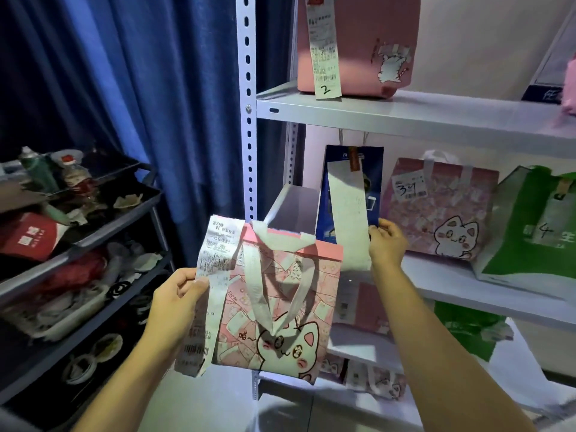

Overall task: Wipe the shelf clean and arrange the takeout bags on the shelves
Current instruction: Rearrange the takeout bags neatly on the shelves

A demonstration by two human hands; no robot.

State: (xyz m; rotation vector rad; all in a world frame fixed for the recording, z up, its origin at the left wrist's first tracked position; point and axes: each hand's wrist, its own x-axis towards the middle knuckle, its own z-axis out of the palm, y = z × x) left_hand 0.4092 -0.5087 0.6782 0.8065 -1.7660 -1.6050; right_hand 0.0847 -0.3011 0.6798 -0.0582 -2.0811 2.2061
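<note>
My left hand (177, 296) grips the long receipt (215, 263) and left edge of a pink cat-print takeout bag (280, 310), held up in front of the white metal shelf unit (405, 112). My right hand (386, 244) pinches the lower right corner of a dark blue bag (372, 169) standing on the middle shelf, with a white receipt (347, 210) hanging down its front. A pink cat bag marked 34 (442, 207) and a green bag marked 4 (536, 226) stand to its right. A pink bag tagged 2 (367, 42) sits on the upper shelf.
A dark cart (103, 226) at left holds bottles, a red box and clutter on its tiers. Blue curtains (140, 88) hang behind it. More pink and green bags (464, 328) lie on the lower shelves. Another blue bag (545, 88) shows at the upper right.
</note>
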